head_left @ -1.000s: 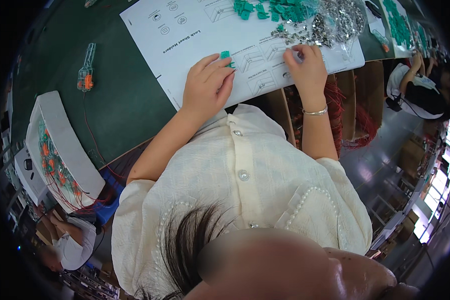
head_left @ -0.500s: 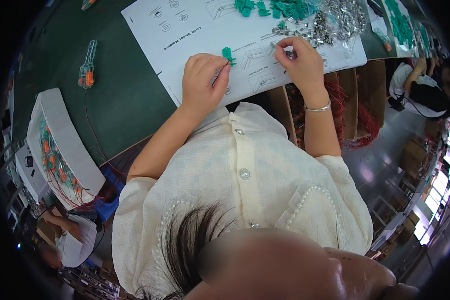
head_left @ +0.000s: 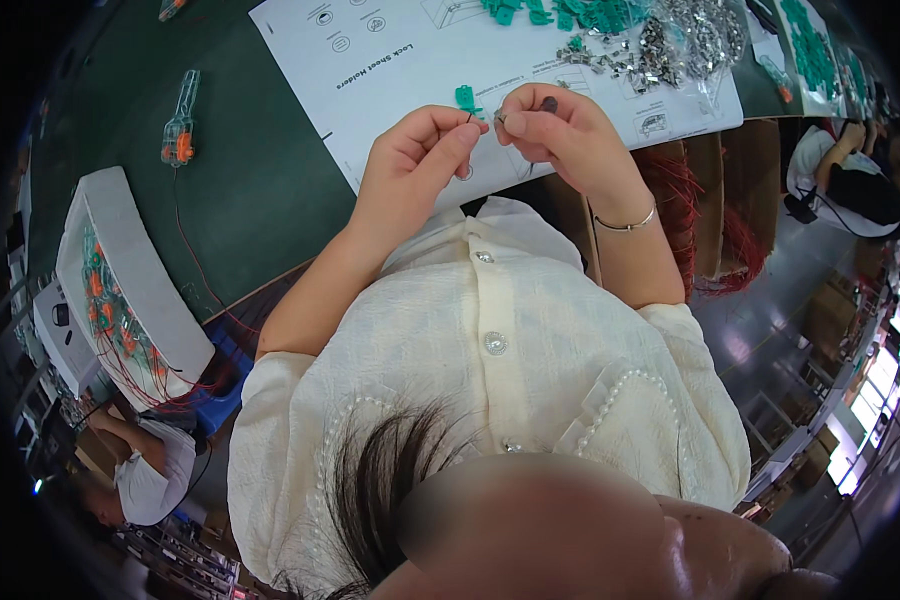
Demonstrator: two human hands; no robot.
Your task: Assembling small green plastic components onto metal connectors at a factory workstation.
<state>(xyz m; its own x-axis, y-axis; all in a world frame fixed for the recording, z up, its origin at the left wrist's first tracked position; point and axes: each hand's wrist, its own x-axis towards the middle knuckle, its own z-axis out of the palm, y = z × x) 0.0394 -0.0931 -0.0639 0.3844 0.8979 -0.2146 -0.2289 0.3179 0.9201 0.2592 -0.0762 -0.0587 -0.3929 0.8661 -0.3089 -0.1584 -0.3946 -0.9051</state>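
Note:
Pinched between thumb and forefinger of my left hand (head_left: 410, 165) is a thin wire, its small reddish end (head_left: 484, 127) just showing past the fingertips. A green plastic piece (head_left: 467, 97) sits just beyond these fingertips, over the printed sheet (head_left: 320, 100); I cannot tell whether it touches the hand. My right hand (head_left: 567, 140) is closed close by on the right, with a small silver metal clip (head_left: 501, 117) at its thumb and fingertip. The clip and the wire end are nearly together, with a narrow gap between the two hands.
Green pieces (head_left: 595, 14) and silver metal clips (head_left: 660, 55) lie heaped at the sheet's far side, beside a clear bag (head_left: 715, 40). On the left are a clear-and-orange wired part (head_left: 179, 125) and a white bin (head_left: 155, 290). Red wires (head_left: 675, 195) fill boxes under the table's right side.
My right hand has moved left from near the metal clips to beside my left fingertips, bringing a small metal clip. My left hand has turned slightly, and the wire end now shows.

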